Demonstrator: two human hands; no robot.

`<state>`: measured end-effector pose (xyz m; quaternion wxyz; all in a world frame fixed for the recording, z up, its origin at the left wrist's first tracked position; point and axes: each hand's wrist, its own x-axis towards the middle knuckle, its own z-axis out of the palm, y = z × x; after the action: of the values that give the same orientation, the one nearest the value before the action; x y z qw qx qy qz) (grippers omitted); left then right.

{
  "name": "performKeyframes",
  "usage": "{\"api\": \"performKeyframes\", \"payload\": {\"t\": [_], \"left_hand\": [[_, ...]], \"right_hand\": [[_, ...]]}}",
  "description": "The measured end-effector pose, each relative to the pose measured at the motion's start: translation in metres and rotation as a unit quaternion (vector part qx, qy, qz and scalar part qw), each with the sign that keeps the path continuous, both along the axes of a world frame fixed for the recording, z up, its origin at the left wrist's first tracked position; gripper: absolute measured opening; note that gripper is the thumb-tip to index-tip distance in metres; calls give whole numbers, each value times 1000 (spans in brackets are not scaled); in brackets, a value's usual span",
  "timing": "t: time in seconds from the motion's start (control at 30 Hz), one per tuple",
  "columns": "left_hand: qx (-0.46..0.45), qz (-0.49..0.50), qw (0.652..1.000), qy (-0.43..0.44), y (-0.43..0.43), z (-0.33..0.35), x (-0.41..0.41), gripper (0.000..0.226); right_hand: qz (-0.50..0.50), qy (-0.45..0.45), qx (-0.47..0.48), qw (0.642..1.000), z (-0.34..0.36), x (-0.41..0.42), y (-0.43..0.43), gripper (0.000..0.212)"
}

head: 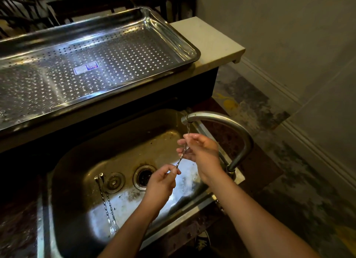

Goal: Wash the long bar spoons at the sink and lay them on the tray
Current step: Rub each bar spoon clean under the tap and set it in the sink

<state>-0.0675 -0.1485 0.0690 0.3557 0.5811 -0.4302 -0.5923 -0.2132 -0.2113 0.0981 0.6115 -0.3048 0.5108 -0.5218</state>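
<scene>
Left grip [163, 182] pinches the lower end of one bar spoon [182, 155]; right grip [200, 149] closes thumb and fingers round its upper end, under the faucet's [221, 119] stream. Its long axis runs up and away from me. Two more spoons [107, 201] lie in the sink [81, 157], left of both grips. Beyond the sink sits the tray [185, 39] on the bench [212, 41], likelier my left grip's reach.

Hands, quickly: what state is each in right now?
Left hand: pinches the lower end of a bar spoon.
Right hand: fingers curled round the same spoon's upper end, under the tap stream.
</scene>
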Motion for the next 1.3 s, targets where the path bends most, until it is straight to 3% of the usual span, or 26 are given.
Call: {"api": "performKeyframes", "payload": {"t": [0.2,0.37,0.47,0.53,0.7,0.73,0.8,0.93,1.03,1.1,1.17,1.3], "left_hand": [[-12,25,1000,-9,-3,3,2,27],[-22,7,1000,-18,0,4,0,27],[-22,18,1000,-3,-3,5,-3,29],[-28,28,999,15,-7,5,-4,29],[-39,21,999,23,-11,3,-6,26],[-41,24,999,25,-12,2,-6,26],[-48,30,998,33,-16,1,-6,25],[-46,31,997,53,-23,5,-12,23],[-49,57,995,61,-30,21,-18,16],[-72,65,989,109,-39,39,-23,26],[-116,34,988,93,-48,55,-29,35],[-127,27,990,48,-59,68,-40,31]], "right_hand": [[58,-2,-13,998,-6,8,10,11],[3,52,14,999,3,4,4,28],[39,30,-29,998,0,9,11,13],[72,14,-44,996,-3,14,18,17],[9,68,-34,997,10,7,5,20],[12,78,-49,996,12,5,3,13],[47,101,-70,991,13,6,3,24],[33,119,-70,990,19,1,1,12],[27,117,-74,990,23,-4,-2,19],[48,145,-97,983,23,-3,-1,33],[56,179,-115,975,21,-2,1,42],[13,135,-110,985,23,-1,0,47]]}}
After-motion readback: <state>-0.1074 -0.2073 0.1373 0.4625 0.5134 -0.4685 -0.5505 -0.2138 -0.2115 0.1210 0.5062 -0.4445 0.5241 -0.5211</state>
